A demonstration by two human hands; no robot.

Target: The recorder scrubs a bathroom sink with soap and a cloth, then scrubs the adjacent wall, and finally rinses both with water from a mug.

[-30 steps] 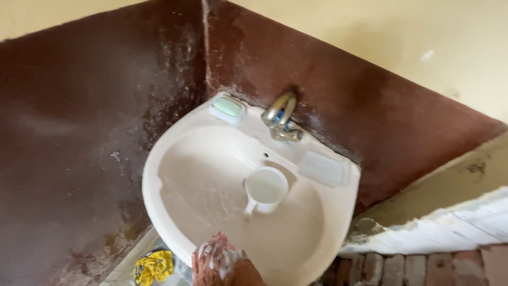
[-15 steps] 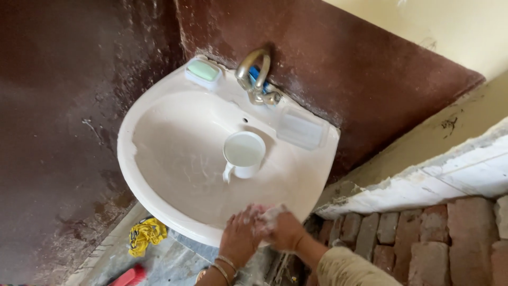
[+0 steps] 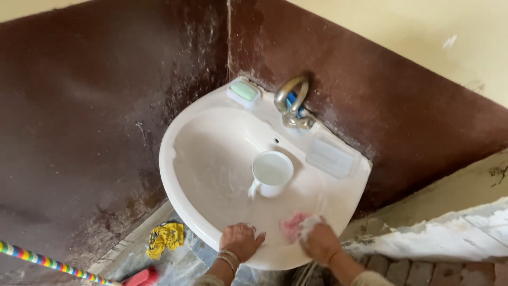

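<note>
- One dark brown wall corner (image 3: 106,116) fills the upper left, from nine to one o'clock, streaked with pale splash marks.
- One white ceramic corner washbasin (image 3: 211,159) sits at the centre; it looks heavy, rigid and fixed, its wet glaze likely slippery.
- One striped, many-coloured stick (image 3: 47,262) crosses the floor at eight o'clock, with a red object (image 3: 140,276) at seven.
- One crumpled yellow cloth (image 3: 165,237) lies on the floor at seven o'clock.
- One white mug (image 3: 271,175) stands upright in the bowl at the centre, handle towards seven o'clock; probably light, and best taken by the handle.
- One metal tap (image 3: 292,103) rises at twelve o'clock.
- Two soap recesses: the left holds a green soap bar (image 3: 244,90) at eleven o'clock, the right one (image 3: 330,157) at two looks bare.
- The left hand (image 3: 241,241), wearing bangles, rests flat and spread on the front rim at six o'clock, holding nothing.
- The right hand (image 3: 320,242) at five o'clock is closed over a pink scrubbing pad (image 3: 293,226), soapy, soft and squashable, pressed against the basin's inner front wall.
</note>
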